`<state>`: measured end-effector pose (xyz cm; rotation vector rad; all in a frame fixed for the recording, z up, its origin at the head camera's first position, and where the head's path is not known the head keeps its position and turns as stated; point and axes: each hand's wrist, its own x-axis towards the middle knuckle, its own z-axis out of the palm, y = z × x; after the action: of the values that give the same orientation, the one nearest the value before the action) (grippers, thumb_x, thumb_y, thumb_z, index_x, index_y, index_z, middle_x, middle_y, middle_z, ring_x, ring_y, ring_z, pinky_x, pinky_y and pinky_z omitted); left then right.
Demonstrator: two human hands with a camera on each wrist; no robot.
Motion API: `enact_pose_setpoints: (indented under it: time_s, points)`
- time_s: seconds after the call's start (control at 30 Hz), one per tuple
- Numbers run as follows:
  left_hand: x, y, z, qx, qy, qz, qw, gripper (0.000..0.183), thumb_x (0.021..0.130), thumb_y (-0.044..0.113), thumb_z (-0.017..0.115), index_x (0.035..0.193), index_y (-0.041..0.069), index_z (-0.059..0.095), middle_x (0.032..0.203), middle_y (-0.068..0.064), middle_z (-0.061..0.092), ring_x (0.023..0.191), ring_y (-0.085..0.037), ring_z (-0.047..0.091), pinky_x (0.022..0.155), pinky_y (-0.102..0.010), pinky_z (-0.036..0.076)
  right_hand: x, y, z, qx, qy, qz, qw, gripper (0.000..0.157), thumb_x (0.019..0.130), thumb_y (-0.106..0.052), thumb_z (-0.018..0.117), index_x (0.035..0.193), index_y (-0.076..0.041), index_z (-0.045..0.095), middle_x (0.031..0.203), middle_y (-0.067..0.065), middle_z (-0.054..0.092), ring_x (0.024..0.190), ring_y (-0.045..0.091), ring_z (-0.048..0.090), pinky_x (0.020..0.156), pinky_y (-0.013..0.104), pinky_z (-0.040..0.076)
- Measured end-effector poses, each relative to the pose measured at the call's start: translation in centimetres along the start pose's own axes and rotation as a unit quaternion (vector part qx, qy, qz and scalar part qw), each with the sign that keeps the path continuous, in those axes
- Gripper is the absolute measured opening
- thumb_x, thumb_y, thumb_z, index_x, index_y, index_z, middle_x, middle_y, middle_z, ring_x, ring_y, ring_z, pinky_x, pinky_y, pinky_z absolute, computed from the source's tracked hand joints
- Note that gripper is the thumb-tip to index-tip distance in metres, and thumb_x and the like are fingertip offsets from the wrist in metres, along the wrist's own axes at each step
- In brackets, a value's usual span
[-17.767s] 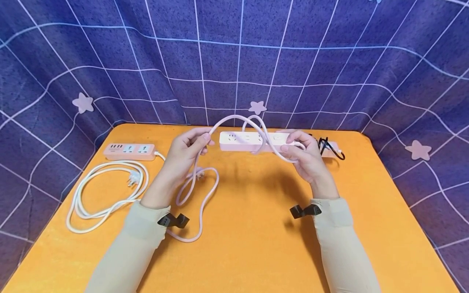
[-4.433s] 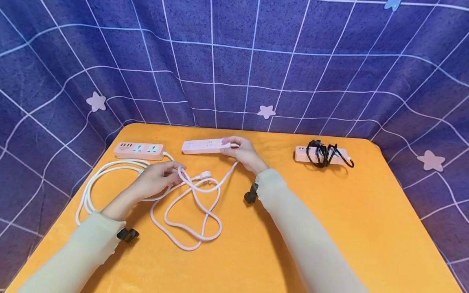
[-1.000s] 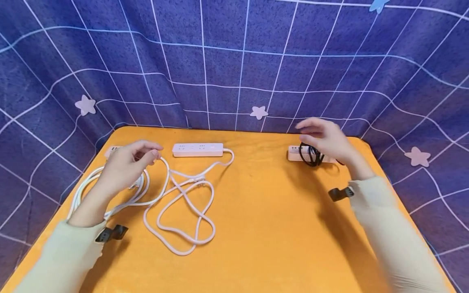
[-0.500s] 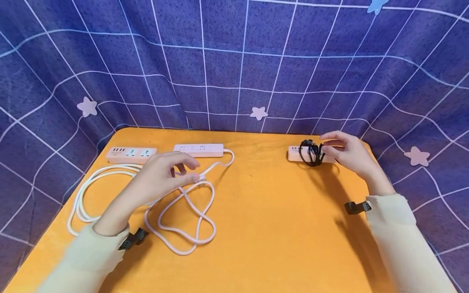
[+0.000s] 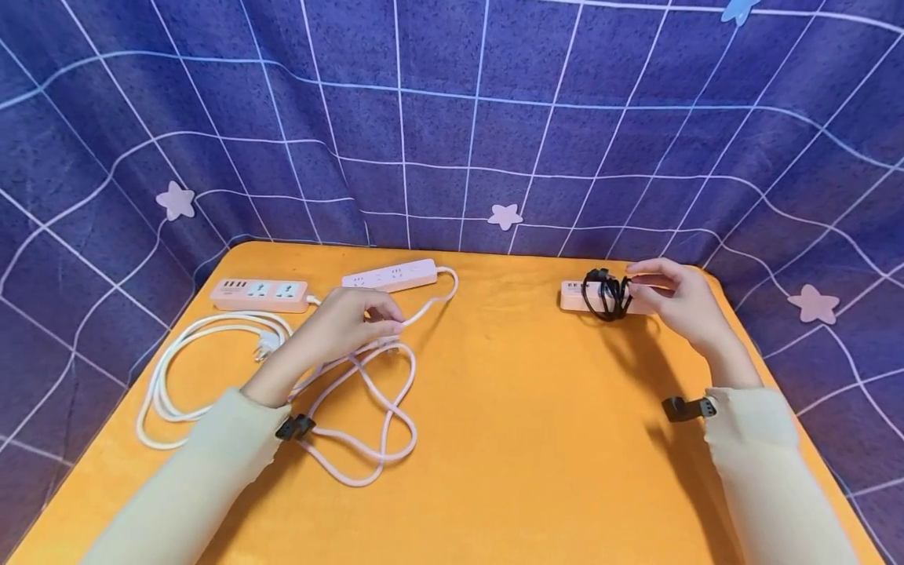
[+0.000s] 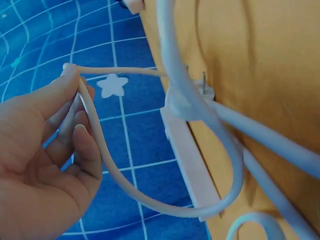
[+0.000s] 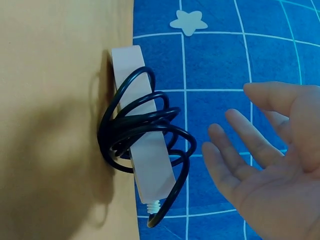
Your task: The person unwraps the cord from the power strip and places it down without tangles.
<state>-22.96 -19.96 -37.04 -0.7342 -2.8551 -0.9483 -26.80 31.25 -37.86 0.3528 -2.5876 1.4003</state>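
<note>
My left hand (image 5: 353,323) pinches the pale cord (image 6: 116,176) of the middle power strip (image 5: 391,276) between thumb and fingertips, lifting a loop of it. The strip lies slightly askew near the table's back edge. Beneath my left hand, the cord's plug (image 6: 184,102) rests with its pins showing. At the right, my right hand (image 5: 681,304) has relaxed, parted fingers and holds nothing. It hovers beside another power strip (image 7: 154,170), which has a black cord (image 7: 172,131) wound around its body. In the right wrist view a gap separates the fingers from that cord.
A third power strip (image 5: 233,293) lies at the table's back left, its white cord coiled in front with the plug (image 5: 267,343) inside the coil. Loose loops of the middle strip's cord (image 5: 387,459) spread over the orange tablecloth. A blue gridded curtain (image 5: 452,133) stands behind.
The middle strip, held up earlier, now lies on the table and has just turned askew. My left hand moved right and took its cord. My right hand shifted to the black-corded strip.
</note>
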Motion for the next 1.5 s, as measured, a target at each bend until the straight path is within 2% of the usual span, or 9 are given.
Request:
enact_pose_setpoints:
  time_s: [0.17,0.4,0.53,0.7,0.8,0.93,1.2,1.4,1.5]
  points:
    - [1.2,-0.5,1.7,-0.004,-0.031,0.016,0.9994,0.008,0.090,0.022,0.087,0.093,0.021,0.080,0.084,0.013,0.074,0.081,-0.009,0.068,0.077,-0.034,0.056,-0.1,0.3,0.0,0.002,0.003,-0.002,1.000,0.026,0.100,-0.004,0.072,0.126,0.000,0.069,0.105,-0.028,0.070,0.099,-0.007,0.068,0.083,0.010,0.053]
    - [2.2,-1.2,4.4,0.045,-0.109,0.049,0.9919,0.014,0.086,0.022,0.090,0.087,0.022,0.076,0.080,0.015,0.071,0.078,-0.002,0.065,0.077,-0.030,0.055,-0.2,0.4,-0.1,0.013,0.007,-0.005,1.000,0.025,0.099,-0.001,0.072,0.124,0.003,0.069,0.112,-0.014,0.075,0.099,-0.007,0.069,0.083,0.010,0.053]
    - [2.2,-1.1,5.0,0.055,-0.129,0.072,0.9875,0.015,0.087,0.015,0.088,0.086,0.022,0.075,0.082,0.014,0.070,0.079,-0.003,0.064,0.079,-0.029,0.055,-0.3,0.5,-0.1,0.015,0.004,0.001,1.000,0.025,0.100,-0.003,0.072,0.124,0.003,0.069,0.115,-0.009,0.076,0.101,-0.006,0.069,0.084,0.011,0.054]
    - [2.2,-0.2,5.1,0.061,-0.145,0.112,0.9812,0.017,0.088,0.005,0.085,0.088,0.018,0.076,0.087,0.010,0.072,0.084,-0.005,0.066,0.081,-0.028,0.057,-0.5,0.8,-0.4,-0.009,0.011,0.009,1.000,0.022,0.100,-0.005,0.073,0.121,-0.006,0.072,0.122,0.002,0.075,0.099,-0.008,0.067,0.082,0.010,0.053]
    - [2.2,0.5,4.9,0.070,-0.133,0.118,0.9815,0.013,0.090,0.006,0.084,0.091,0.017,0.077,0.089,0.008,0.073,0.085,-0.007,0.067,0.081,-0.029,0.057,-0.5,1.1,-0.6,-0.020,0.018,0.006,1.000,0.023,0.099,-0.005,0.073,0.122,-0.003,0.071,0.122,0.004,0.076,0.098,-0.010,0.067,0.082,0.010,0.053]
    - [2.3,1.5,4.2,0.079,-0.095,0.123,0.9847,0.009,0.091,0.011,0.083,0.097,0.014,0.077,0.091,0.006,0.074,0.087,-0.012,0.069,0.081,-0.032,0.057,-0.3,1.7,-0.9,-0.028,0.035,-0.007,0.999,0.026,0.099,-0.002,0.072,0.125,0.003,0.070,0.124,0.004,0.073,0.102,-0.008,0.067,0.086,0.008,0.052]
    - [3.7,4.3,3.0,0.033,-0.030,0.121,0.9916,0.010,0.095,0.012,0.080,0.104,0.011,0.078,0.095,0.004,0.077,0.086,-0.014,0.071,0.079,-0.032,0.058,-0.6,2.3,-2.7,-0.074,0.054,-0.004,0.996,0.029,0.098,0.001,0.071,0.127,0.001,0.071,0.132,0.015,0.065,0.103,-0.015,0.059,0.089,0.003,0.048]
    - [5.2,6.0,3.6,0.005,-0.008,0.135,0.9908,0.012,0.096,0.015,0.080,0.108,0.011,0.078,0.099,0.002,0.078,0.087,-0.013,0.072,0.076,-0.028,0.058,0.0,3.7,-3.8,-0.124,0.028,0.019,0.992,0.031,0.100,-0.007,0.073,0.130,-0.004,0.070,0.135,0.019,0.065,0.096,-0.022,0.053,0.080,0.001,0.045]
    - [5.8,7.1,4.3,-0.012,-0.003,0.128,0.9917,0.016,0.097,0.017,0.079,0.111,0.011,0.078,0.104,0.000,0.079,0.088,-0.012,0.072,0.078,-0.027,0.058,0.4,4.4,-4.1,-0.136,0.006,0.034,0.990,0.032,0.101,-0.012,0.074,0.132,-0.005,0.068,0.138,0.022,0.063,0.092,-0.023,0.052,0.075,0.002,0.045]
